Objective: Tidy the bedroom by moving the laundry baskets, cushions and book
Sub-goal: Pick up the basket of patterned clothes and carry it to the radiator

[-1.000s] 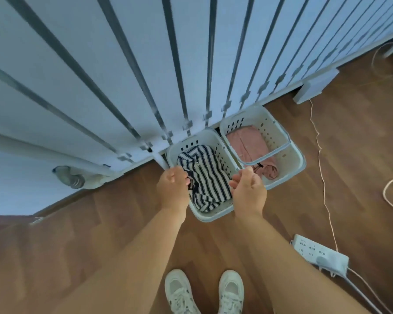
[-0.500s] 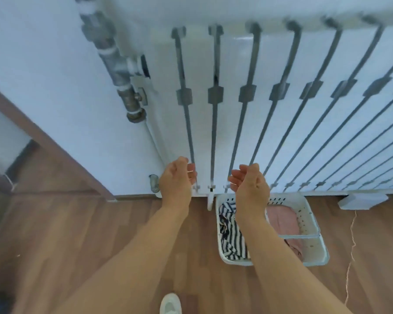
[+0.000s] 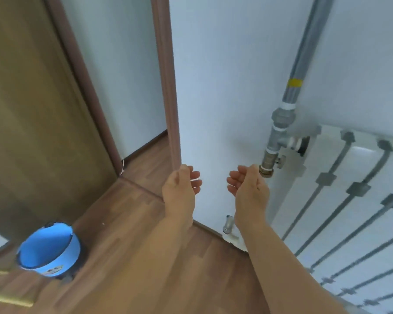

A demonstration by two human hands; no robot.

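Both of my hands are raised in front of me and hold nothing. My left hand (image 3: pixel 182 189) hangs with loosely curled fingers near the edge of a brown door frame (image 3: pixel 168 87). My right hand (image 3: pixel 247 189) is level with it, fingers apart, just left of a brass pipe valve (image 3: pixel 268 164). No laundry basket, cushion or book is in view.
A white radiator (image 3: pixel 349 200) with grey bars fills the right side, fed by a grey pipe (image 3: pixel 297 71). A blue round bowl-like tub (image 3: pixel 50 250) sits on the wooden floor (image 3: pixel 134 257) at the lower left, next to a brown door (image 3: pixel 32 109).
My hands let go of the white laundry basket by the radiator and lifted up empty. The view swung left, so the baskets dropped out of sight and the doorway came in.
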